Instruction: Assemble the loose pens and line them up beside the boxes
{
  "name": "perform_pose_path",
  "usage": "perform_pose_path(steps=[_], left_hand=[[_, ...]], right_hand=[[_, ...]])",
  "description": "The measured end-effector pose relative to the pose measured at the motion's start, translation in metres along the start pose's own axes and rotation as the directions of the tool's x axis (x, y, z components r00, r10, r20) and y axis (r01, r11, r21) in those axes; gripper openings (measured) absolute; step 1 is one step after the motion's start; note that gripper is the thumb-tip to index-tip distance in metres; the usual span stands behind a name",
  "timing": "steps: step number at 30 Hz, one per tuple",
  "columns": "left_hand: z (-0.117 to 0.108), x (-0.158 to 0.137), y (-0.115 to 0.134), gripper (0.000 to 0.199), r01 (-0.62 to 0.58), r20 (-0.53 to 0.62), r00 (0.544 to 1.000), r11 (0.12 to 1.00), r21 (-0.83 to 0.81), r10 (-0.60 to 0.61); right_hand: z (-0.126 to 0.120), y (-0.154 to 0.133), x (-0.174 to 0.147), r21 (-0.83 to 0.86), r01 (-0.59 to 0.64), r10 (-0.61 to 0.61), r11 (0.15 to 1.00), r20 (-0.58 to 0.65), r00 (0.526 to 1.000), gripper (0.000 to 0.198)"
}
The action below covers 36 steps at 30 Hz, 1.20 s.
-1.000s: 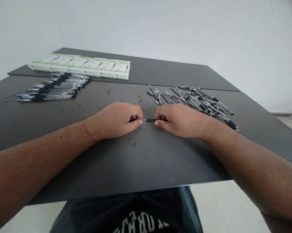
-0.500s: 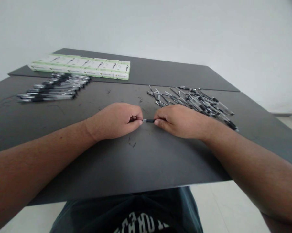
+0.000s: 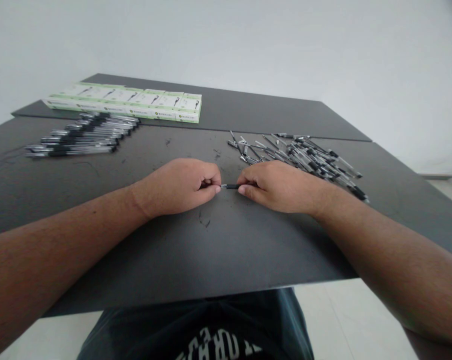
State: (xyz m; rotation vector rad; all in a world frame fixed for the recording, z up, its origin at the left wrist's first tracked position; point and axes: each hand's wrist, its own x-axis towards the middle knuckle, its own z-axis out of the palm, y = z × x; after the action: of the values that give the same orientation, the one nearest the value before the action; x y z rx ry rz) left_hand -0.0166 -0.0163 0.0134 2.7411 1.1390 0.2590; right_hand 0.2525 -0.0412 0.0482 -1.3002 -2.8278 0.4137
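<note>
A pen (image 3: 231,186) with a black grip and a silvery tip end lies level between my two hands, just above the grey table (image 3: 226,255). My left hand (image 3: 186,186) is closed, thumb and forefinger pinching the pen's tip end. My right hand (image 3: 273,186) closes around the other end, and most of the barrel is hidden behind its fingers. Only a short stretch of black grip and bright tip shows in the gap.
Loose pens and pen parts (image 3: 316,162) lie heaped beyond my right hand. At the far left, a row of pens (image 3: 83,135) lies side by side. Several white and green boxes (image 3: 135,102) line up behind them. Dark marks (image 3: 204,220) streak the tabletop.
My right hand has shifted very slightly left, so a little less of the black grip shows between the hands. My left hand stays where it was.
</note>
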Motion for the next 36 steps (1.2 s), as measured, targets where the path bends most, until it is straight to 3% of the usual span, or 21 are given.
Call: perform_pose_path(steps=[5,9,16,21,26,32,36], left_hand=[[0.0022,0.0003,-0.0012,0.026,-0.014,-0.020,1.000,1.000,-0.014,0.014],[0.0034,0.0007,-0.0026,0.027,-0.026,-0.024,0.999,1.000,-0.017,0.025],[0.0014,0.0000,-0.0009,0.026,-0.014,-0.018,1.000,1.000,-0.028,0.014],[0.0009,0.0000,-0.0005,0.026,-0.015,-0.010,1.000,1.000,-0.017,0.015],[0.0008,-0.0003,-0.0012,0.025,-0.029,-0.025,0.999,0.999,-0.021,0.028],[0.0002,0.0005,0.0000,0.025,-0.028,-0.020,0.999,1.000,-0.014,0.028],[-0.0005,0.0000,0.0006,0.025,-0.019,-0.011,1.000,1.000,-0.005,0.019]], right_hand=[[-0.0002,-0.0009,-0.0010,0.012,-0.042,0.042,0.999,-0.018,0.999,0.017],[0.0001,-0.0007,-0.0004,-0.008,-0.003,0.003,1.000,0.005,1.000,0.025],[0.0006,0.0002,-0.0006,0.018,-0.035,0.035,0.999,-0.017,0.999,0.018],[0.0003,-0.0004,0.0001,-0.004,0.000,0.000,1.000,0.001,1.000,0.025],[-0.0001,-0.0008,-0.0002,0.048,-0.055,0.057,0.997,-0.032,0.998,0.019],[0.0001,0.0004,-0.0001,0.002,0.009,-0.009,1.000,0.002,1.000,0.026],[0.0004,0.0002,0.0000,0.045,-0.024,0.025,0.999,-0.018,1.000,0.022]])
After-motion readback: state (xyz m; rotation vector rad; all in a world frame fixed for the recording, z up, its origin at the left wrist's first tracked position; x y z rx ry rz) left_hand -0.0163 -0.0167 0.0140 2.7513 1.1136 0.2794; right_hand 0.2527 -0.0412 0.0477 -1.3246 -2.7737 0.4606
